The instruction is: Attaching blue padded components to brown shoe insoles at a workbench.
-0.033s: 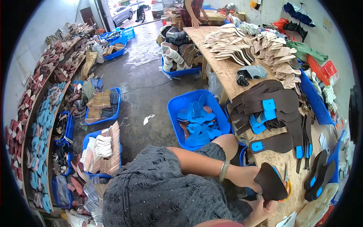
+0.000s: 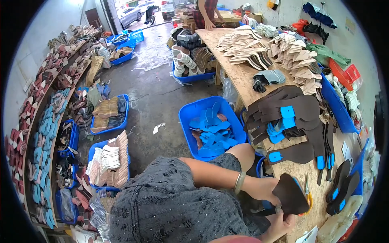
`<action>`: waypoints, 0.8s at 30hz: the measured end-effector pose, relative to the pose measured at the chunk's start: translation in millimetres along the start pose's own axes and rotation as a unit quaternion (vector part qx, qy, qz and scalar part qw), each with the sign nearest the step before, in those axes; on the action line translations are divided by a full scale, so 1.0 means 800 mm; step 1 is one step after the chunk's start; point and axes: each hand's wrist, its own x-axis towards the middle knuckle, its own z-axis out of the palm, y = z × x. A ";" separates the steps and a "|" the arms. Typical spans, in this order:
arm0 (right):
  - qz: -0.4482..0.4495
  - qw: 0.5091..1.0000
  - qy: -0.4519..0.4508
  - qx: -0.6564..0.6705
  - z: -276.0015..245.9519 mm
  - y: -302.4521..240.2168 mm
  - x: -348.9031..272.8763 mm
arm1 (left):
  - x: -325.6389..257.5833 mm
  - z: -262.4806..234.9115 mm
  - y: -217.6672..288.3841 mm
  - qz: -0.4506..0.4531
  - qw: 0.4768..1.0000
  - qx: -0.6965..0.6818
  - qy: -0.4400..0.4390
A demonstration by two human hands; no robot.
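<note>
At the near right, over the edge of the wooden table, a dark brown insole (image 2: 290, 195) with a blue underside showing at its rim is held in both hands. My left hand (image 2: 261, 191), with a pale bangle at its wrist, grips the insole's near left side. Lower down, my right hand (image 2: 280, 224) pinches its bottom edge between thumb and fingers. Scissors (image 2: 309, 198) with orange-yellow handles lie on the table just beyond the insole, partly hidden by it. A single brown insole with a blue heel patch (image 2: 292, 153) rests flat farther along the table.
A pile of brown insoles (image 2: 283, 109) and stacks of beige insoles (image 2: 247, 46) cover the wooden table (image 2: 233, 75). Blue insoles fill a blue bin (image 2: 184, 117) by my knee. Shelves (image 2: 60, 121) of insoles line the left wall. Another person's hand (image 2: 209, 24) rests on the table's far end.
</note>
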 end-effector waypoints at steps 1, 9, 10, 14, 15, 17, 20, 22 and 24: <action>0.073 0.993 0.018 0.087 0.007 0.007 0.001 | 0.004 -0.002 -0.001 -0.001 1.000 -0.001 -0.008; 0.103 0.991 0.043 0.075 0.009 0.040 0.006 | 0.032 0.017 -0.042 -0.075 0.973 -0.048 0.211; 0.143 0.982 0.036 0.118 0.011 0.021 0.013 | 0.030 0.016 -0.042 -0.096 0.973 -0.073 0.195; 0.226 0.939 -0.032 0.259 -0.010 0.017 0.011 | 0.029 0.018 -0.062 -0.120 0.970 -0.164 0.131; 0.221 0.935 -0.040 0.274 -0.011 0.023 0.009 | 0.030 0.020 -0.069 -0.124 0.972 -0.169 0.109; 0.212 0.917 -0.041 0.337 -0.009 0.018 0.010 | 0.030 0.021 -0.080 -0.171 0.951 -0.246 0.078; 0.183 0.927 -0.073 0.320 -0.001 0.022 0.008 | 0.024 0.016 -0.084 -0.180 0.918 -0.350 0.047; 0.101 0.960 -0.075 0.251 0.006 0.022 0.012 | 0.020 0.012 -0.083 -0.184 0.908 -0.374 0.040; -0.043 0.989 -0.082 0.113 0.005 0.018 0.023 | 0.014 0.013 -0.081 -0.186 0.903 -0.385 0.033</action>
